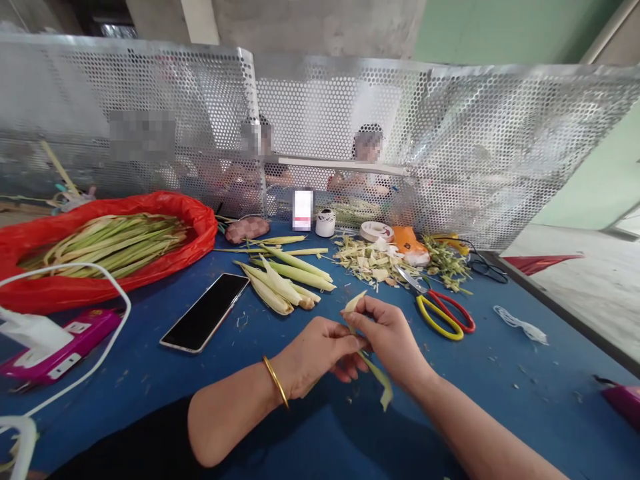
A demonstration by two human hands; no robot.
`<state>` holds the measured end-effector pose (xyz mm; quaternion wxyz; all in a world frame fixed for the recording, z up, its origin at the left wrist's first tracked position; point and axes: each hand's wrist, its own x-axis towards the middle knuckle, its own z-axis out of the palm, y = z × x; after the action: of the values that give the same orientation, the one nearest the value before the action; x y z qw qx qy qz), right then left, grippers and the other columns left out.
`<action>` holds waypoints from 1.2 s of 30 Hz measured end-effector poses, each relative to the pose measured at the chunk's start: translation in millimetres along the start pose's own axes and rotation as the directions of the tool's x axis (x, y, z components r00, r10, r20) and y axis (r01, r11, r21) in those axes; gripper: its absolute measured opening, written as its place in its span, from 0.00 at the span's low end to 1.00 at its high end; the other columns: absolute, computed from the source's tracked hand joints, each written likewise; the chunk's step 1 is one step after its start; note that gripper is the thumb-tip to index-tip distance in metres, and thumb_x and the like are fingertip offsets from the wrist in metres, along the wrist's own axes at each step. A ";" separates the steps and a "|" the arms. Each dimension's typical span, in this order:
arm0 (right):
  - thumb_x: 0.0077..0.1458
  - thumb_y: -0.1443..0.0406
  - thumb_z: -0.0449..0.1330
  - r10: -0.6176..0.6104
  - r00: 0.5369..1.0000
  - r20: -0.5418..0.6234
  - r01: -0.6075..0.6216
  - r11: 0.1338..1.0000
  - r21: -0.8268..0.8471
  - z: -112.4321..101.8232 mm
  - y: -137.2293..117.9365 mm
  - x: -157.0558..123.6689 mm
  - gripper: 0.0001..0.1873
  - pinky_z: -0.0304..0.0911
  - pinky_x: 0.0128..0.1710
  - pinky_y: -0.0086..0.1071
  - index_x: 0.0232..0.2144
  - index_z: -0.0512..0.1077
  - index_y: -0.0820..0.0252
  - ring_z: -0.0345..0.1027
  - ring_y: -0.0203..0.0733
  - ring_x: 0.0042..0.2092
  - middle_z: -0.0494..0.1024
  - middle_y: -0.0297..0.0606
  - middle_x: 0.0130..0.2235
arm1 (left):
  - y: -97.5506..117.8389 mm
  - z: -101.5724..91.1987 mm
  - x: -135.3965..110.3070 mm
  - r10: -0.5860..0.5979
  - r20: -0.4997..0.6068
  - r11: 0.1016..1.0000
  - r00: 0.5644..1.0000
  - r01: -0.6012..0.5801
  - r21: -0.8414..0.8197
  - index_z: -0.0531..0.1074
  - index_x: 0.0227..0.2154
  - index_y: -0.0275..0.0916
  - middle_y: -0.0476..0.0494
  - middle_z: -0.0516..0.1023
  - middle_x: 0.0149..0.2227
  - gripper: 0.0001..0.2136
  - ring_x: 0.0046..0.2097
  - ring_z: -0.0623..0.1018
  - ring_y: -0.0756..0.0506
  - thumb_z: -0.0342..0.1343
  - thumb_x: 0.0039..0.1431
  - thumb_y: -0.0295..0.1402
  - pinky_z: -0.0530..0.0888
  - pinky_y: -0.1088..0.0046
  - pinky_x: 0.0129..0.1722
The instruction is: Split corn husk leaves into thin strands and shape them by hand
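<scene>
My left hand (320, 352) and my right hand (390, 333) meet over the blue table (280, 427), both pinched on a pale green leaf strip (379, 377). The strip's tip (354, 303) sticks up above my right fingers and its tail hangs down below my hands. A gold bangle (275, 380) circles my left wrist. Just beyond my hands lie several cut green stalks (285, 277). Yellow and red scissors (440, 312) rest to the right of my right hand.
A red bag of long green leaves (105, 247) sits at the left, a dark phone (205, 312) beside it. A pink power strip (60, 343) with a white cable lies far left. Leaf scraps (375, 259), tape rolls and a perforated metal screen (350, 133) stand behind; people sit beyond it.
</scene>
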<state>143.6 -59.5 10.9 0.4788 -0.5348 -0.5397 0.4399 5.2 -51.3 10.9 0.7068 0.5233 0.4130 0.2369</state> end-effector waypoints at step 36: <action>0.63 0.68 0.48 -0.473 0.840 0.266 0.483 0.431 -0.762 -7.1 18.0 5.1 0.13 0.56 0.47 0.37 0.28 0.68 0.56 0.70 0.39 0.31 0.77 0.34 0.27 | 8.9 -23.6 16.4 0.113 -0.377 0.970 0.919 -0.185 -0.161 0.78 0.33 0.33 0.44 0.78 0.28 0.14 0.29 0.77 0.49 0.60 0.53 0.41 0.71 0.76 0.30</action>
<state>153.6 -54.0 -5.5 0.2840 -0.5139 -0.8095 -0.0043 -4.6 -22.8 11.0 0.6450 0.4290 0.4710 0.4220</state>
